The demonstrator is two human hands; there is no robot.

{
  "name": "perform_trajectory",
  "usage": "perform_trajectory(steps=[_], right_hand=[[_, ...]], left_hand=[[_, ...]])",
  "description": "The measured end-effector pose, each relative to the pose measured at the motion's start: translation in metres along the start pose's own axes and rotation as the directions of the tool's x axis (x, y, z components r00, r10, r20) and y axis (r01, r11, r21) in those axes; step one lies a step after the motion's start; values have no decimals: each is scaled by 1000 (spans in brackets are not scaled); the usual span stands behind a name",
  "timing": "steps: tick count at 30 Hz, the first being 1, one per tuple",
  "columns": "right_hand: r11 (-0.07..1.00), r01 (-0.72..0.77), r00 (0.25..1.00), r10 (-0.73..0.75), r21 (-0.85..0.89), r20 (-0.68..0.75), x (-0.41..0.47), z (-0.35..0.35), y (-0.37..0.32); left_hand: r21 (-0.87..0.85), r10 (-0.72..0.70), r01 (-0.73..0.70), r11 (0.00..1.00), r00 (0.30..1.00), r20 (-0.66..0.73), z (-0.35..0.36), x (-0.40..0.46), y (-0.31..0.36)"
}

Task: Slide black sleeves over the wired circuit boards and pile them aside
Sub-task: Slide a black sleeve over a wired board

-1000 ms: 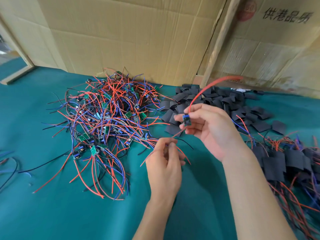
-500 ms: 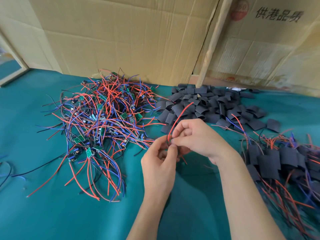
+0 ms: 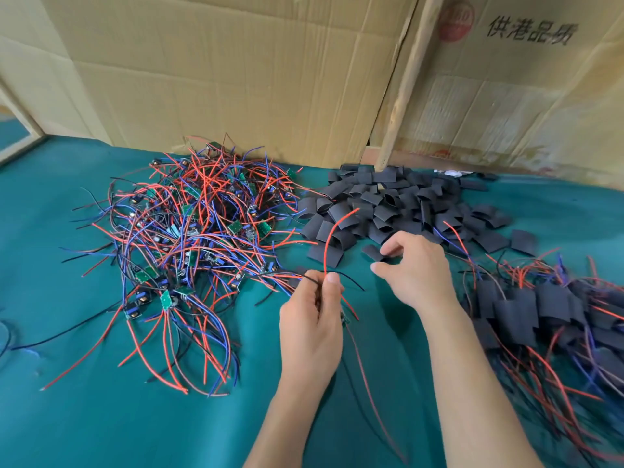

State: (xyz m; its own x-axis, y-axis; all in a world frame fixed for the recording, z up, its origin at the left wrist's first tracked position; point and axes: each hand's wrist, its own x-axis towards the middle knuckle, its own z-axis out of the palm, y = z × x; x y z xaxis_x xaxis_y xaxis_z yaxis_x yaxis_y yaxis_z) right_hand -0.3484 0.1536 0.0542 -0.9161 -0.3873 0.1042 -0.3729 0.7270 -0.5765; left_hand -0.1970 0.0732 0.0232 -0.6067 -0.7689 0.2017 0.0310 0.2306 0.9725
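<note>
My left hand grips the wires of one circuit board, which hangs small and green just right of the palm. Its red wire arcs up from my fingers, and a black wire sticks out sideways. My right hand is stretched toward the heap of black sleeves. Its index fingertip touches a loose sleeve, and the thumb sits apart below it. A tangle of bare wired boards lies to the left. Sleeved boards are piled on the right.
Everything lies on a teal cloth. Cardboard boxes wall off the back, with a wooden stick leaning between them. A few stray wires lie at the far left edge.
My right hand let go of the board and wires and moved right and forward to the sleeve heap. My left hand now holds the wires alone, slightly lower.
</note>
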Motion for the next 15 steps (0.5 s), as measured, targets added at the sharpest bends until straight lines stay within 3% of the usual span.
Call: perform_trajectory(steps=[5,12,15], right_hand=[[999,-31,999,31,12,-24,-5,-6,-6],[997,69,964,-60,-26,259,-8,-23,-13],[995,90,967,-78,-36,241,-11,-14,-20]], left_hand=[[-12,-26,27,1000,997,69,2,0,0],[-115,-14,19,993,999,42,3,-4,3],[-131,23,-26,991,999,-28,1,-4,1]])
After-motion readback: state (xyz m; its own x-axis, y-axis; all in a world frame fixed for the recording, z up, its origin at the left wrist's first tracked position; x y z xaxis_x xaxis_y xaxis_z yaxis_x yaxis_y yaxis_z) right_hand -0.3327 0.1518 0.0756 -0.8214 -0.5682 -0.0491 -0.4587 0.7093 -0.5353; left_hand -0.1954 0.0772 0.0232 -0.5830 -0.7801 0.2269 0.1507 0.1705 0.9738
